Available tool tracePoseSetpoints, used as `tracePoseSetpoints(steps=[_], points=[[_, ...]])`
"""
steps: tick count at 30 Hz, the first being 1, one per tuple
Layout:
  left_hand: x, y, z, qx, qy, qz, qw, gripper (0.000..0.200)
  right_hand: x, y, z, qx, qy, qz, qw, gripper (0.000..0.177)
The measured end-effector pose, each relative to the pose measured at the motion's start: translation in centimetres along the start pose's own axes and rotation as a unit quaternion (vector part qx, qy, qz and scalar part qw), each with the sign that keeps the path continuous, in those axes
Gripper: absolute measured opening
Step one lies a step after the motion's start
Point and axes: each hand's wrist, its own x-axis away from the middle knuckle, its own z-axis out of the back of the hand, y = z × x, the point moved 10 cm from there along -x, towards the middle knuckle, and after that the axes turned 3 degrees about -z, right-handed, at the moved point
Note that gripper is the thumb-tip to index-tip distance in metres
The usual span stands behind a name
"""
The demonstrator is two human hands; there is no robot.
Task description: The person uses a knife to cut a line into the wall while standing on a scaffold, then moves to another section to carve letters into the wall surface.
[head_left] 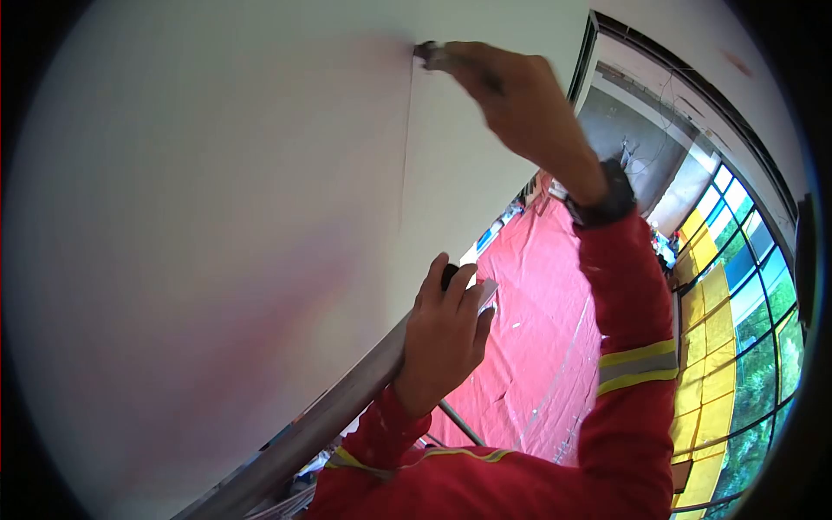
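Observation:
My right hand [516,100] is raised at the upper middle, blurred by motion, with its fingers closed on a small dark-tipped tool [425,52]. The tool's tip meets the top of a thin vertical seam [406,143] in the pale wall [217,173]. Lower down, my left hand [442,342] is curled beside a grey metal tube [347,390]. A black rounded piece [449,276] shows between its fingers, and a flat light-grey edge [490,295] juts out past them. What the left hand holds is mostly hidden by the hand.
The grey tube slants up from the lower left, close to the wall. Far below lies a pink-red floor covering [537,329]. Gridded windows [754,321] with yellow sheeting [702,321] run along the right. A dark-framed opening [598,52] borders the wall at the upper right.

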Motion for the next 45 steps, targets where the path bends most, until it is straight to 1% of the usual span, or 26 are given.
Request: tracePoseSetpoints(steps=[1, 2, 4, 5, 7, 9, 12, 15, 16, 17, 19, 22, 25, 26, 27, 29, 32, 35, 36, 37, 39, 40, 43, 45], points=[[-0.2, -0.1, 0.0, 0.004, -0.007, -0.006, 1.0, 0.035, 0.5, -0.5, 1.3, 0.021, 0.0, 0.003, 1.0, 0.02], [-0.5, -0.2, 0.2, -0.008, -0.004, -0.012, 1.0, 0.035, 1.1, -0.2, 2.4, -0.016, -0.03, -0.078, 0.996, 0.02], [-0.2, 0.2, 0.2, -0.02, -0.008, -0.015, 1.0, 0.035, 1.1, 0.2, 2.1, -0.047, -0.015, -0.062, 0.997, 0.019], [-0.8, 0.0, 0.6, -0.026, 0.007, -0.016, 1.0, 0.033, 0.5, 0.7, 2.1, -0.058, -0.001, -0.047, 0.997, 0.019], [-0.6, 0.3, 0.9, -0.027, 0.016, -0.005, 0.999, 0.029, -1.4, -0.4, -0.9, 0.02, 0.023, 0.023, 0.999, 0.019], [-0.5, 0.2, 0.6, -0.012, 0.021, -0.003, 1.0, 0.029, -1.5, -0.2, -1.0, 0.007, 0.032, 0.036, 0.999, 0.019], [-0.3, 0.2, 1.1, -0.009, 0.021, -0.001, 1.0, 0.03, 1.5, 0.0, 3.2, -0.015, -0.007, -0.061, 0.998, 0.019], [-0.4, 0.4, 1.0, -0.024, 0.008, 0.002, 1.0, 0.03, 1.2, 0.4, 3.4, -0.01, 0.008, -0.043, 0.999, 0.018], [-0.6, 0.3, 0.9, -0.021, 0.013, 0.002, 1.0, 0.03, 0.2, 0.0, 2.0, -0.024, 0.022, 0.01, 0.999, 0.019], [-0.4, 0.4, 0.7, -0.016, 0.012, 0.005, 1.0, 0.029, -0.6, -0.5, 0.8, 0.016, 0.03, 0.035, 0.999, 0.019], [-0.3, 0.5, 0.6, -0.004, 0.018, 0.006, 1.0, 0.029, -1.3, -0.6, -0.1, 0.004, 0.055, 0.057, 0.997, 0.019], [-0.3, 0.4, 1.0, -0.007, 0.02, 0.002, 1.0, 0.027, 1.2, -0.2, 3.1, 0.024, -0.043, -0.065, 0.997, 0.026], [-0.7, 0.4, 1.1, -0.017, 0.027, -0.001, 0.999, 0.026, 0.7, 0.8, 3.5, -0.039, 0.031, -0.032, 0.998, 0.02], [-0.7, 0.5, 1.0, -0.021, 0.025, -0.001, 0.999, 0.025, -0.5, 0.6, 2.3, -0.023, 0.024, 0.006, 0.999, 0.02], [-0.8, 0.5, 0.8, -0.013, 0.027, 0.0, 1.0, 0.025, -1.2, -0.5, 1.0, 0.016, 0.038, 0.028, 0.999, 0.02], [-0.4, 0.0, 0.7, -0.002, 0.027, 0.005, 1.0, 0.025, -1.8, 0.5, -0.3, -0.015, 0.058, 0.044, 0.997, 0.02], [-0.4, 0.1, 0.8, -0.01, 0.026, -0.003, 1.0, 0.025, 0.4, 0.0, 2.5, -0.008, 0.001, -0.056, 0.998, 0.02], [-0.6, 0.3, 0.8, -0.025, 0.02, -0.002, 0.999, 0.025, 0.9, 1.2, 3.1, -0.019, 0.011, -0.082, 0.996, 0.02], [-0.6, 0.5, 0.9, -0.035, 0.021, -0.003, 0.999, 0.024, -0.1, 0.5, 2.6, -0.045, 0.059, 0.03, 0.997, 0.02], [-0.7, 0.5, 0.9, -0.03, 0.027, -0.001, 0.999, 0.024, -1.2, 0.7, 1.4, -0.022, 0.058, 0.037, 0.997, 0.02], [-0.5, 0.3, 1.0, -0.019, 0.03, 0.004, 0.999, 0.024, -2.0, 0.5, -0.5, 0.021, 0.056, 0.043, 0.997, 0.019], [-0.5, 0.3, 0.9, -0.016, 0.029, 0.004, 0.999, 0.023, -1.8, 0.1, 0.3, 0.001, 0.033, 0.014, 0.999, 0.02], [-0.6, 0.4, 1.2, -0.008, 0.029, -0.003, 1.0, 0.023, 0.9, -0.6, 3.4, 0.035, -0.015, -0.047, 0.998, 0.026], [-0.5, 0.5, 1.1, -0.026, 0.026, -0.004, 0.999, 0.024, 0.7, 0.9, 3.0, -0.004, 0.01, -0.027, 1.0, 0.024]])
